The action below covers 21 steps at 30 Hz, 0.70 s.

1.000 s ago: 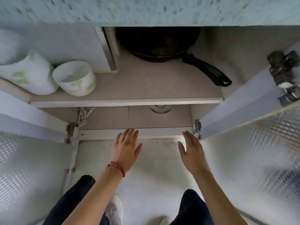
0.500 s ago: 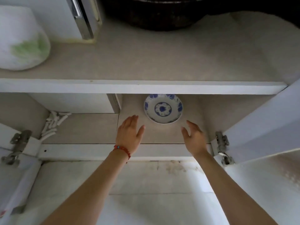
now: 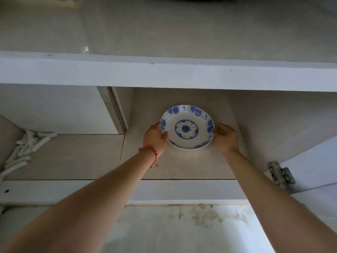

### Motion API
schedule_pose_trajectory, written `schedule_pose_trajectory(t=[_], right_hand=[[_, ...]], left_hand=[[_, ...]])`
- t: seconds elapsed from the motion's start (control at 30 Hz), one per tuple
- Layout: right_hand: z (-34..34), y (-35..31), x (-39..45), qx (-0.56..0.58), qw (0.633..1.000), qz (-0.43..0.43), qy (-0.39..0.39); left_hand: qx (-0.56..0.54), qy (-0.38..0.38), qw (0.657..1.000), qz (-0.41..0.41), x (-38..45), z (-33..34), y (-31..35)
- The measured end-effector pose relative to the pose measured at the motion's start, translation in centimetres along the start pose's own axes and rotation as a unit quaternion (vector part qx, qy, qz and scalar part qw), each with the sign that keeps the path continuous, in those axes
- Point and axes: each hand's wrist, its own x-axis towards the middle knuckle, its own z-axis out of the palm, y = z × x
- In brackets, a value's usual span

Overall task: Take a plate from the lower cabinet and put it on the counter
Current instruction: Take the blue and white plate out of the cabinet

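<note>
A white plate (image 3: 187, 123) with a blue flower pattern sits deep on the bottom shelf (image 3: 82, 157) of the lower cabinet. My left hand (image 3: 155, 137), with a red bracelet at the wrist, grips the plate's left rim, thumb over the edge. My right hand (image 3: 225, 137) grips the right rim. Both arms reach in under the middle shelf. The fingers under the plate are hidden. I cannot tell whether the plate rests on the shelf or is slightly lifted.
The white middle shelf edge (image 3: 164, 73) runs across just above the plate. A vertical divider (image 3: 116, 110) stands to the plate's left. White corrugated tubing (image 3: 27, 148) lies at the far left. A door hinge (image 3: 280, 175) sits at the right.
The camera dropped lower and closer to the cabinet. Both hands went from open in front of the shelf to reaching in and closing on the plate's two sides.
</note>
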Motion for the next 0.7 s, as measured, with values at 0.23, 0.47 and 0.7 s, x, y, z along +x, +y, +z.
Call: schedule_pose_trajectory(t=[0.23,0.47,0.7], right_hand=[[0.7,0.8,0.1,0.053,0.998,0.040,0.002],[0.3,1.4,-3.3,0.080,0.997,0.014,0.017],[0.4,-0.3,-9.4,0.117,0.990,-0.080,-0.009]], left_hand=[[-0.076,0.044,0.995,-0.048,0.6,1.0,-0.2],[-0.219,0.074,0.969,-0.085,-3.0,0.5,-0.8],[-0.310,0.155,0.933,-0.094,-9.0,-2.4,-1.6]])
